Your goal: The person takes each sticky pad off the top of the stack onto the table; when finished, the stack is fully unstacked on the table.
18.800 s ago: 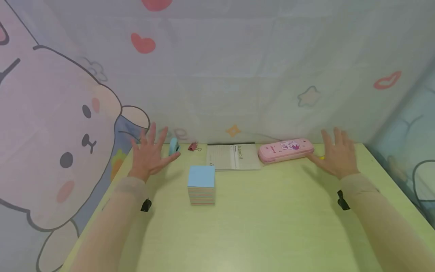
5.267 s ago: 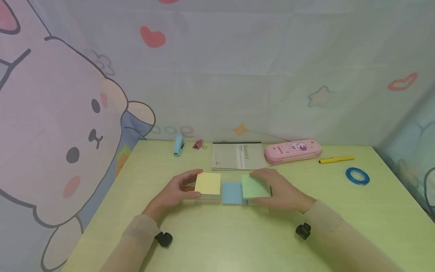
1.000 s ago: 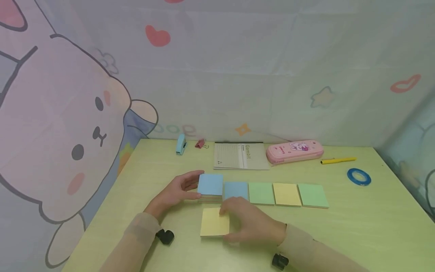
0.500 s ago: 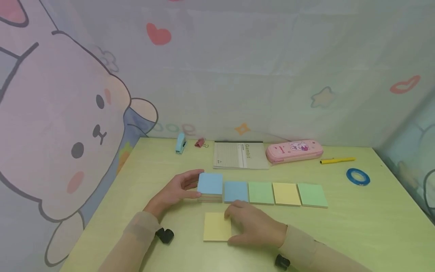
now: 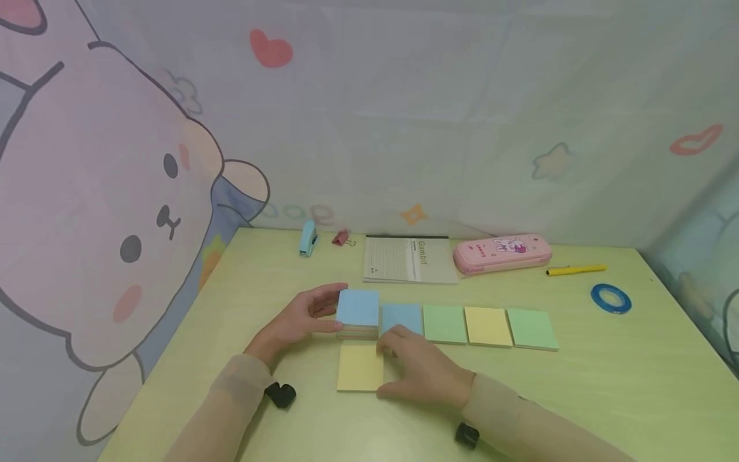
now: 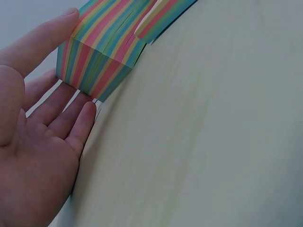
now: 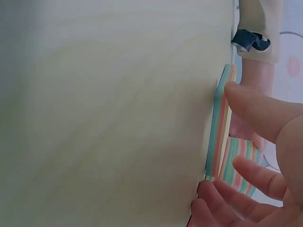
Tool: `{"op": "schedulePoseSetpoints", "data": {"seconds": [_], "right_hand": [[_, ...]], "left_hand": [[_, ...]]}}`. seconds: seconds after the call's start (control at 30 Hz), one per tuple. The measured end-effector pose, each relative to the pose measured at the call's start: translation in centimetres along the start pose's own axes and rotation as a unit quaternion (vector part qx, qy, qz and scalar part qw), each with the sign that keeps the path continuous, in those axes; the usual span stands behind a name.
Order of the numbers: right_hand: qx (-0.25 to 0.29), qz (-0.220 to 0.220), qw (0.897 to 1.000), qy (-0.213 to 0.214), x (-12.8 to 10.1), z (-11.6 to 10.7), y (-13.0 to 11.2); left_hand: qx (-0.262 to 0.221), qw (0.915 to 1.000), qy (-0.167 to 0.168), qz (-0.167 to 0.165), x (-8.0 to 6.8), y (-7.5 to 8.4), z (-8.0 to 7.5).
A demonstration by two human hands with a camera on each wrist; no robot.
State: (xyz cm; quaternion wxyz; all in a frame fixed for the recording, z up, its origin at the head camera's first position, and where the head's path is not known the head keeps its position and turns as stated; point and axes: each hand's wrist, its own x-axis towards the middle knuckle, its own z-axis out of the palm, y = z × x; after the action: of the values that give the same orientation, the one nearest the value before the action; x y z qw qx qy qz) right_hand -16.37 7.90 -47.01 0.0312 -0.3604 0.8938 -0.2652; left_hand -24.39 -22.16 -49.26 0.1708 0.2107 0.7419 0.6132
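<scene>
A thick block of striped sticky notes [image 5: 358,311] with a blue top sheet sits on the yellow-green table [image 5: 577,398]. My left hand [image 5: 323,311] grips it between thumb and fingers; in the left wrist view the thumb lies on the block [image 6: 99,47]. To its right lies a row of thin pads: blue [image 5: 401,317], green [image 5: 443,324], yellow [image 5: 487,326], green [image 5: 532,328]. Just below the block lies another yellow pad [image 5: 359,367], and my right hand [image 5: 398,359] pinches its right edge. In the right wrist view the thumb and fingertips hold that thin pad [image 7: 218,127].
Along the back edge stand a blue stapler [image 5: 308,239], a pink binder clip [image 5: 340,239], a notebook [image 5: 408,260], a pink pencil case [image 5: 501,252] and a yellow pen [image 5: 576,270]. A blue tape ring [image 5: 611,298] lies at the right. Printed curtains close in the table.
My right hand has slid the yellow pad up and slightly left, closer under the block. The left hand has kept its hold on the block.
</scene>
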Motion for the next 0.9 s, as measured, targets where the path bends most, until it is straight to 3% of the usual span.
{"op": "schedulePoseSetpoints", "data": {"seconds": [0.5,0.77,0.9], "right_hand": [[-0.01,0.015,1.0,0.013,1.2,0.5,-0.8],[0.009,0.017,1.0,0.008,1.1,0.3,-0.5],[0.023,0.007,0.999,0.025,0.9,-0.2,0.1]], "left_hand": [[0.008,0.9999,-0.001,0.011,-0.1,0.2,-0.1],[0.002,0.9998,-0.003,0.018,0.0,0.0,-0.1],[-0.006,0.9998,-0.003,0.016,0.1,-0.2,-0.1]]}}
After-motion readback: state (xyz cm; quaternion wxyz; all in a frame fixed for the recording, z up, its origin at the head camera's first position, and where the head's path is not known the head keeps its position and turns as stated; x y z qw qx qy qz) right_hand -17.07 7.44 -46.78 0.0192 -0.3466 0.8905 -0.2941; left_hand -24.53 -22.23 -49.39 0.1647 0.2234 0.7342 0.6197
